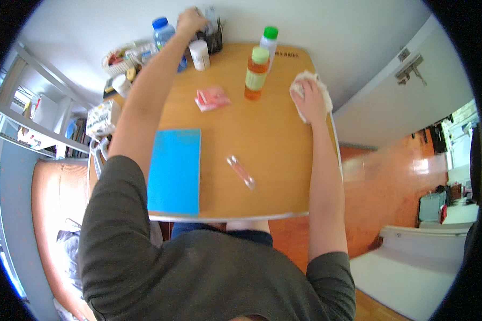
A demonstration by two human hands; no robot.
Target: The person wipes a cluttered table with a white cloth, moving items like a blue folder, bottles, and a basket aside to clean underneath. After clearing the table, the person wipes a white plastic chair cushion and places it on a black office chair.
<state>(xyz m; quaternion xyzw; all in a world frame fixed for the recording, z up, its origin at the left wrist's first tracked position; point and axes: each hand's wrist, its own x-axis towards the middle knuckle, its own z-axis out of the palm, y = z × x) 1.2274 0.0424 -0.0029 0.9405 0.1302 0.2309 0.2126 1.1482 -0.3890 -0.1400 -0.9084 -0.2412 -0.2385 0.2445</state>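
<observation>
My left hand (190, 23) reaches to the table's far edge, over a black mesh holder (214, 41); whether its fingers grip something there is hidden. On the right edge, my right hand (310, 100) rests on a crumpled white cloth (324, 94). Between the arms, an orange bottle with a pale green cap (256, 76) stands before a white bottle with a green cap (270, 38). Pink packets (212, 98) lie left of them. Nearer me are a blue folder or book (175, 172) and a small clear-wrapped item (241, 172).
A white jar (200, 55), a blue-capped bottle (162, 32) and a filled basket (120, 66) crowd the wooden table's (273, 132) back left. A patterned box (103, 117) is beside my left arm. Shelves stand left; a door (401, 88) stands right.
</observation>
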